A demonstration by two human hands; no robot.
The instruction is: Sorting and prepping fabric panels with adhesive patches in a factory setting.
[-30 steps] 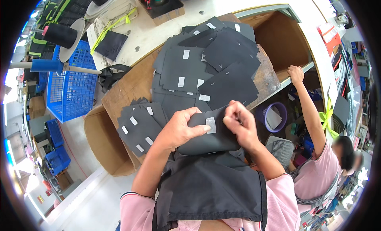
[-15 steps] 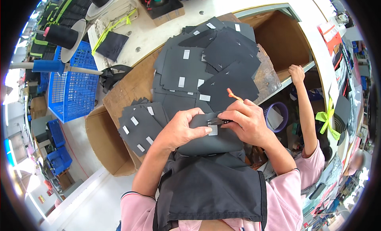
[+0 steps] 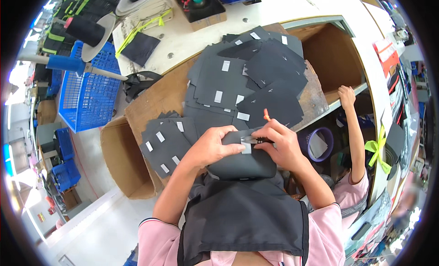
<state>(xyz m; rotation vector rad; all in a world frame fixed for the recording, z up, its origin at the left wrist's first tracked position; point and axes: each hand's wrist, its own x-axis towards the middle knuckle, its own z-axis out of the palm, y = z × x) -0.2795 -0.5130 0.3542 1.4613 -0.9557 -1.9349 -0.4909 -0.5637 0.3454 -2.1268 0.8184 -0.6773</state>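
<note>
Left hand [image 3: 211, 147] lay flat, fingers spread and closed down on a folded black fabric piece [image 3: 240, 161], held near the body above a dark apron [image 3: 242, 220]. Right hand [image 3: 279, 145] pinched shut on small snips w/ orange tip [image 3: 265, 115], blades at a small white rectangular label [image 3: 247, 148] on the piece's top edge, just beside the left fingertips.

Far of the hands, on a brown counter [image 3: 155, 99], a big stack of black cut pieces [image 3: 249, 78], each w/ a small white rectangular label, some upright, some tilted. Left of the hands, a smaller stack of same pieces [image 3: 164, 145], 4-5 white labels showing.

Open brown carton [image 3: 121, 158] at left, below the counter edge. Blue plastic basket [image 3: 87, 94] further left. Far side: small brown box w/ red bits [image 3: 201, 7] on a white surface; one dark square piece [image 3: 139, 48] near a yellow-green strap [image 3: 141, 30].

Right: another person's hand [image 3: 346, 96] raised to the edge of a brown compartment [image 3: 334, 55], pink sleeve. Purple round tub [image 3: 318, 145] w/ white sheet inside, just right of the right hand.
</note>
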